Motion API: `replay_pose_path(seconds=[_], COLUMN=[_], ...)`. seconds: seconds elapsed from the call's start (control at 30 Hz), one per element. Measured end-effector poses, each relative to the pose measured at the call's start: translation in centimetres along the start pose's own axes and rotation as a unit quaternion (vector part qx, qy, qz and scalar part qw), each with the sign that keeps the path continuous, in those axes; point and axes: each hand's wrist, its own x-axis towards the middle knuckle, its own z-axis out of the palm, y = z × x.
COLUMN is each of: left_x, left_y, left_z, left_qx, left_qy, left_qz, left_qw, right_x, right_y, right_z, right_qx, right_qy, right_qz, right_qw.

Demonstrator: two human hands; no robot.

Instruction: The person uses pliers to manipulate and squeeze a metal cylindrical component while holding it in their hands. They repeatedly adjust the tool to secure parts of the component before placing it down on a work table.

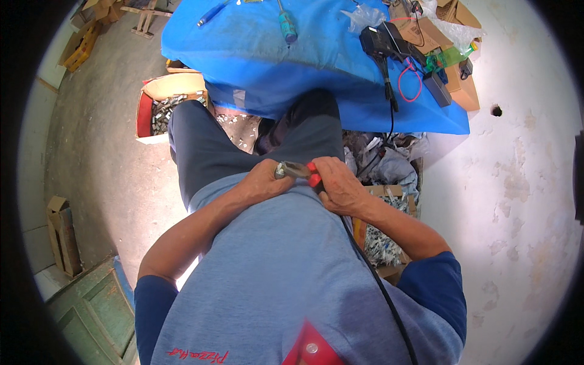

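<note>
In my lap, my right hand (pixel 342 184) is wrapped around the red handles of a pair of pliers (pixel 297 170). The metal jaws point left toward my other hand. My left hand (pixel 263 180) is closed on a small silvery metal piece (pixel 280 171), its fingers pressed together. The jaws meet or nearly meet this piece; whether they bite on it I cannot tell. Most of the piece is hidden by my fingers and the pliers, so its kind does not show.
A table under a blue cloth (pixel 261 73) bears a teal-handled screwdriver (pixel 287 27), black adapters (pixel 376 44) with cables, and a green bottle (pixel 447 58). By my left knee stands a carton (pixel 144 115) of small metal parts. Right of me, a box of shredded scraps (pixel 382 243) sits near the wall.
</note>
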Motion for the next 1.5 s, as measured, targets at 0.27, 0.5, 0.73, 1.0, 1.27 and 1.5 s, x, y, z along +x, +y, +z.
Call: replay_pose_path(seconds=[0.27, 0.5, 0.73, 1.0, 1.27, 1.5], left_x=[-0.2, -0.5, -0.1, 0.3, 0.3, 0.1], left_y=[-0.3, 1.6, 1.0, -0.7, 0.2, -0.4], left_z=[-0.2, 0.7, 0.8, 0.7, 0.2, 0.5], left_qx=[-0.013, -0.062, -0.04, -0.081, -0.011, -0.017], left_qy=[-0.027, 0.002, 0.017, -0.032, -0.017, 0.029], left_qz=[-0.024, 0.007, -0.078, -0.029, -0.129, -0.092], left_qw=[0.999, 0.998, 0.996, 0.996, 0.991, 0.995], right_x=[0.2, 0.5, 0.9, 4.1, 4.5, 4.6], right_y=[0.7, 0.7, -1.6, -3.0, -3.2, -2.4], right_z=[0.5, 1.2, -1.5, -0.3, -0.8, 0.0], right_qx=[-0.006, 0.055, 0.408, 0.339, 0.371, 0.412], right_qy=[0.033, 0.031, 0.045, 0.045, 0.044, 0.064], right_qz=[-0.057, -0.023, 0.159, 0.052, 0.086, 0.106], right_qw=[0.998, 0.998, 0.898, 0.938, 0.924, 0.903])
